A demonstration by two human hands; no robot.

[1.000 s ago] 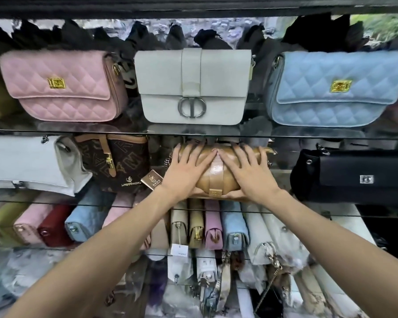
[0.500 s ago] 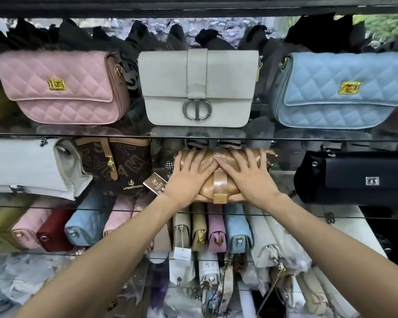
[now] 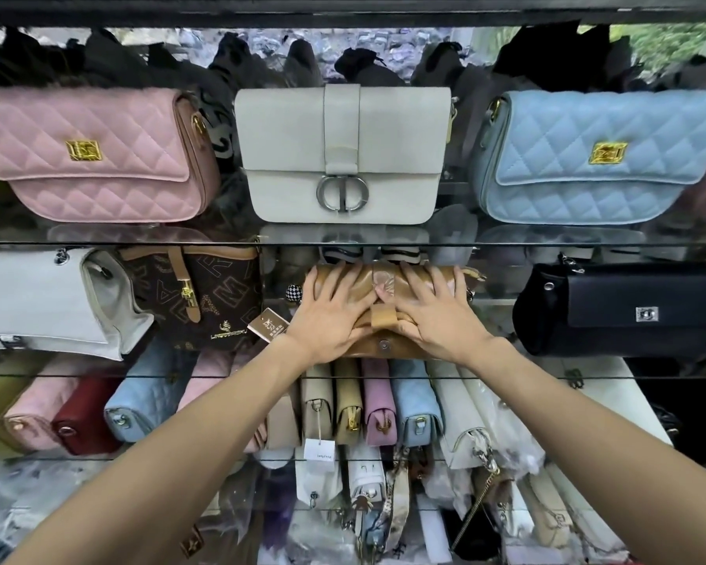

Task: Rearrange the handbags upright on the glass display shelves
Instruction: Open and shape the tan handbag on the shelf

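The tan handbag (image 3: pixel 388 316), glossy and creased with a strap tab and dark snap, lies on the middle glass shelf (image 3: pixel 506 377) under the left hand (image 3: pixel 335 316) and right hand (image 3: pixel 437 316), both pressing it with flat, spread fingers. Above the hands stand a quilted pink bag (image 3: pixel 94 157), a smooth grey bag (image 3: pixel 339 152) and a quilted blue bag (image 3: pixel 596 157); right of the right hand sits a matte black bag (image 3: pixel 628 311); left of the left hand a brown lettered bag (image 3: pixel 204 295).
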